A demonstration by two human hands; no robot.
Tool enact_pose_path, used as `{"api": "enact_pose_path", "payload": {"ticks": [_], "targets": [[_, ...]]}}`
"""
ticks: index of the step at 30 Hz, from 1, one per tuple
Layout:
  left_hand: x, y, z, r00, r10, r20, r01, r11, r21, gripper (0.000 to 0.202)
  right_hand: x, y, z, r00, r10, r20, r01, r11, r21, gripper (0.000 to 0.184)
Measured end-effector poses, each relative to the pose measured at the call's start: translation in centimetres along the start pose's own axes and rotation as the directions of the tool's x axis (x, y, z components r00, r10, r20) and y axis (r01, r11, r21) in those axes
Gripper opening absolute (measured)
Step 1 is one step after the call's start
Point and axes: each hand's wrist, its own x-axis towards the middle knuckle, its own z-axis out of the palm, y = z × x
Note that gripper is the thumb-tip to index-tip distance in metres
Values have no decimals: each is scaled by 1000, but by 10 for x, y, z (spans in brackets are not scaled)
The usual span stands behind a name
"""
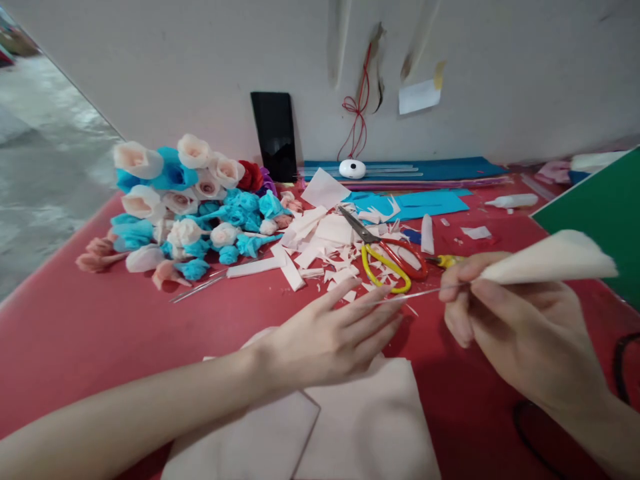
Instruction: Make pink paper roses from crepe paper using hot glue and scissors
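My right hand (525, 327) pinches the narrow base of a cream paper flower (555, 257), a rolled cone that flares to the right. From that base a thin wire stem (425, 292) runs left to the fingers of my left hand (340, 327). The left fingers are stretched out and slightly apart, palm down; whether they touch the wire is unclear. Beneath the left arm lie pale pink paper sheets (380, 427). Just beyond the hands, scissors (373, 240) with one red and one yellow handle rest on pale paper scraps (320, 233).
Finished paper flowers (180, 200) in white, blue and pink are heaped at the left. A black phone (275, 133) leans on the wall. Behind the scraps are blue paper (425, 205), a white earbud case (352, 169) and a glue bottle (515, 201). A green board (600, 220) stands at right.
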Motion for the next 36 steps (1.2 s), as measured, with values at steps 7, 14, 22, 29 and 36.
{"api": "enact_pose_path", "payload": {"ticks": [7,14,22,29,36], "targets": [[0,1,-1,1000,-8,-15,8,1000,6,38,0,-1,5,972,-77,-222,64,996,-69,9],[1,3,-3,1000,-25,-2,25,1000,-17,36,-1,-1,5,994,8,-106,-10,1000,-19,8],[1,2,-2,999,-38,5,38,999,-27,36,-2,-1,5,994,-31,-109,32,999,4,11],[2,1,-5,996,-61,-65,44,970,-239,27,0,8,6,916,-192,-351,46,923,-383,5],[11,-7,-23,919,-390,-57,256,700,-667,20,-6,4,6,954,-288,-89,154,719,-678,16]]}}
